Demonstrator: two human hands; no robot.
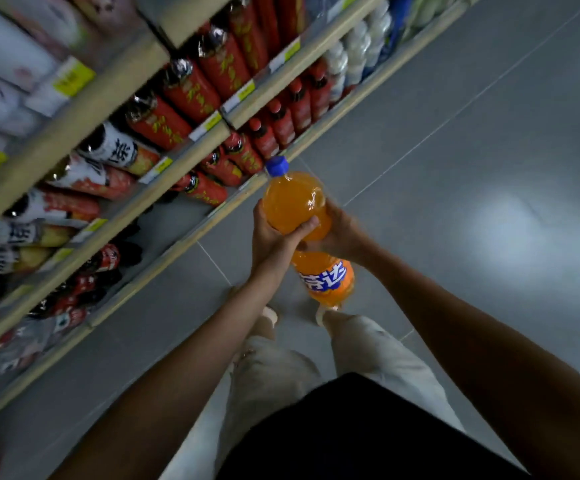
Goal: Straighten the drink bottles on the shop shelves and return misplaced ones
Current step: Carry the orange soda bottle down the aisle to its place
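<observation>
A large orange soda bottle (295,202) with a blue cap and an orange-and-blue label hangs upright over the floor in front of the shelves. My left hand (271,233) grips its waist from the left, thumb across the front. My right hand (340,233) holds the same waist from the right, its fingers hidden behind the bottle. The bottle's lower half shows below both hands.
Wooden shelves (191,233) run diagonally along the left, holding rows of red-labelled bottles (209,192), white-and-orange bottles (115,150) and white bottles (354,46). A gap lies on the lowest shelf left of the held bottle. Grey tiled floor (454,168) spreads to the right; my legs stand below.
</observation>
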